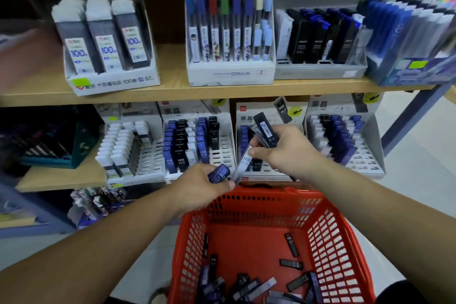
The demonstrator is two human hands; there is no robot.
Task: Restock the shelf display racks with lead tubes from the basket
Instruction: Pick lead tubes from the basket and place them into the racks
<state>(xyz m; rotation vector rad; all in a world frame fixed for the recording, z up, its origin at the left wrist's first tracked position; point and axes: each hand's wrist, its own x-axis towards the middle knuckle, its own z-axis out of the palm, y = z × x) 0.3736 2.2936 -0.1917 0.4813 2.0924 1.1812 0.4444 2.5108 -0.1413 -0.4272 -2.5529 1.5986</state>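
Red plastic forms the basket (333,242), which is seen just below the fingers. Many lead tubes (249,286) are left lying on its bottom. A bunch of dark tubes (265,128) is gripped by the curled fingers of the right hand (281,153). Blue tubes (218,173) are held by the curled fingers of the left hand (202,189). A clear tube (243,164) is pinched between both hands. Behind the fingers, the display racks (223,153) are partly filled, and empty slots are seen. The job is judged to be only partly done.
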